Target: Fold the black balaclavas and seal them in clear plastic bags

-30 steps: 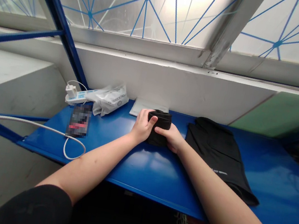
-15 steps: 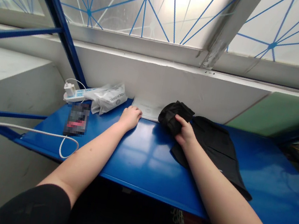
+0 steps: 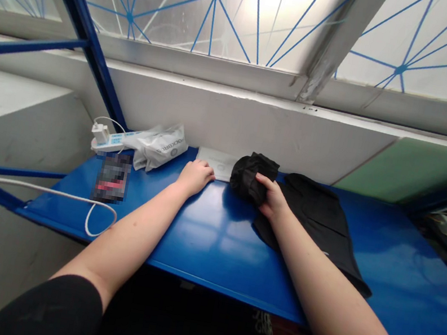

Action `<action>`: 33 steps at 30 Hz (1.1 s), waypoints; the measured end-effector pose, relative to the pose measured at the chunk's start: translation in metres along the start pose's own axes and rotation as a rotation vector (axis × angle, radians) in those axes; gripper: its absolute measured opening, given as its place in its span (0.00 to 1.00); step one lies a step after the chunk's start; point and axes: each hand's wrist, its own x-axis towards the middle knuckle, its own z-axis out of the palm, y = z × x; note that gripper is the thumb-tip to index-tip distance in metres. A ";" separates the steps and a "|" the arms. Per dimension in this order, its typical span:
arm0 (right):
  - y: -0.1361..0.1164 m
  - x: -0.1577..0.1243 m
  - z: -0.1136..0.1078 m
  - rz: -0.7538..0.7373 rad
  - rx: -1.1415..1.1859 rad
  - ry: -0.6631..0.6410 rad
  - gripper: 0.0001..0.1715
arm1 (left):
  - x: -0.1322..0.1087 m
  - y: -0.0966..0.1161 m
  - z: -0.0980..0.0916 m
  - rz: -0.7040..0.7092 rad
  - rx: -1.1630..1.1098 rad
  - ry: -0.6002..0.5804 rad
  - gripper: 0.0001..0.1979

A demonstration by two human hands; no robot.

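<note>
A bunched-up black garment (image 3: 250, 176) is in my right hand (image 3: 273, 199), thumb on top and fingers wrapped beneath. It is held just above the table, near the right end of a flat whitish plastic bag (image 3: 224, 162) with faint print. My left hand (image 3: 196, 177) lies at the bag's near left corner, fingers together and curled over its edge; the fingertips are partly hidden. Under and behind my right forearm a second black garment (image 3: 319, 212) is spread flat on the blue table (image 3: 202, 244).
At the back left are a crumpled white printed bag (image 3: 162, 146) and a power strip (image 3: 110, 140) with a plug. A blurred-out dark item (image 3: 112, 178) and a white cable (image 3: 52, 191) lie nearer. A blue frame post (image 3: 86, 36) rises on the left; a wall and windows are behind.
My right hand has brought the bunched black garment slightly left, closer to the flat bag. My left hand has shifted slightly along the bag's edge. The view has moved a little.
</note>
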 end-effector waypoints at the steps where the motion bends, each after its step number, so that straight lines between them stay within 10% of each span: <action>1: 0.000 0.000 0.000 -0.004 -0.008 -0.003 0.21 | 0.000 0.001 0.000 0.007 0.009 0.002 0.11; 13: -0.001 -0.002 -0.002 0.046 -0.040 -0.019 0.21 | 0.002 0.005 -0.001 -0.052 0.031 0.030 0.15; 23: 0.002 -0.011 0.002 0.086 -0.265 -0.308 0.31 | -0.008 0.026 -0.003 0.016 -0.185 0.061 0.06; 33: 0.000 -0.006 0.005 0.111 -0.461 -0.369 0.31 | -0.012 0.037 -0.007 -0.058 -0.458 0.401 0.07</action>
